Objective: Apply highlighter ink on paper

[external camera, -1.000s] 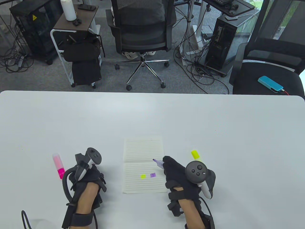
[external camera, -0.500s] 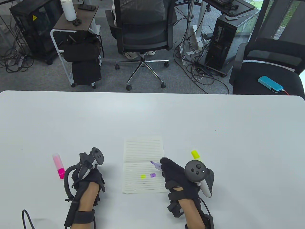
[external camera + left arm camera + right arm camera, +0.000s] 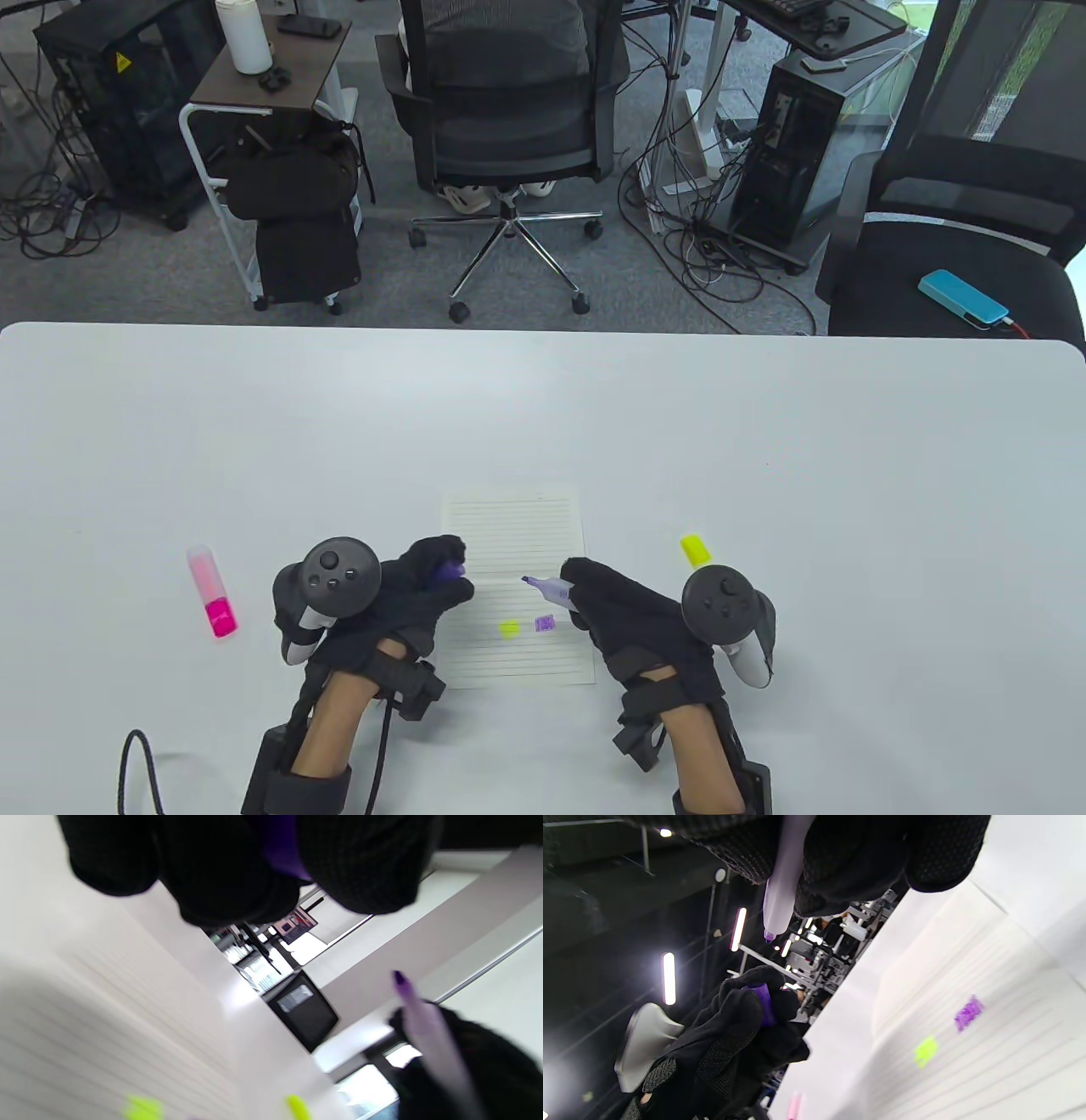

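Table view. Lined paper (image 3: 513, 586) lies near the table's (image 3: 764, 475) front edge, about midway along it, and carries a yellow mark (image 3: 509, 628) and a purple mark (image 3: 545, 623) side by side. Right hand (image 3: 632, 620) sits at the paper's right edge, fingers curled round a purple highlighter (image 3: 547, 587), tip uncapped and aimed left over the sheet. Left hand (image 3: 407, 594) rests over the paper's left edge, fingertips pinching a purple cap (image 3: 448, 570). Pink highlighter (image 3: 212, 592) lies left of the left hand; yellow highlighter (image 3: 696, 550) lies just behind the right hand.

Left wrist view. Blurred. Gloved fingers close on something purple; the highlighter tip points toward them from lower right.

Right wrist view. Fingers wrap the pale barrel, tip clear of the paper. Both marks show on the sheet.
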Motion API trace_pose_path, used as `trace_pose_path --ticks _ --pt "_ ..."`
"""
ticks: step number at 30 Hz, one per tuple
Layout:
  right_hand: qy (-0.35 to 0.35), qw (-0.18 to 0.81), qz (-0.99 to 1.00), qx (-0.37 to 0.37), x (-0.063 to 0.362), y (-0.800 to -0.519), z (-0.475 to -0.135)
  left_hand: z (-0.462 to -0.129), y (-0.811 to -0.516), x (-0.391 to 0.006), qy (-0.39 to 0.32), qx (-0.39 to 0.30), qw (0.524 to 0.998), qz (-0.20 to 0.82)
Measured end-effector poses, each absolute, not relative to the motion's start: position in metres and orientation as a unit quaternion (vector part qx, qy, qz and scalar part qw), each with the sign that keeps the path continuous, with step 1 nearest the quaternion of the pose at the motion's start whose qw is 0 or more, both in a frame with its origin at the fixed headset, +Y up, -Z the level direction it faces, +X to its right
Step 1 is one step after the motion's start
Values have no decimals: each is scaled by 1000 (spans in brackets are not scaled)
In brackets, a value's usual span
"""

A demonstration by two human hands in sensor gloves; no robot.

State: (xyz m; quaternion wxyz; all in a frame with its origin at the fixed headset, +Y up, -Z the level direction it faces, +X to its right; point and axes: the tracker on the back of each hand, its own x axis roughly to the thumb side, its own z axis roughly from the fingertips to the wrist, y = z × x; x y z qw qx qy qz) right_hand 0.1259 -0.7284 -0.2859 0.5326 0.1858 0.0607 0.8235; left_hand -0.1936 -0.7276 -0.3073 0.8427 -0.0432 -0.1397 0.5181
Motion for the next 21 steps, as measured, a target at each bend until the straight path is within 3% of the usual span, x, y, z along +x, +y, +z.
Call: trace_pose_path --ticks 3,6,13,17,21 --pt "62 550 809 201 128 -728 -287 -309 -744 -183 -140 -92 728 665" --pt "66 551 805 212 127 -728 -287 -310 -747 -182 -158 -106 691 697" --pt "54 554 794 242 123 -724 -285 -310 -745 -184 -172 -121 680 703" --pt "41 568 782 253 122 -723 -284 -309 -739 -179 -218 -152 722 638" --pt "44 562 786 255 121 -723 -284 -309 -741 -174 -238 -164 713 638"
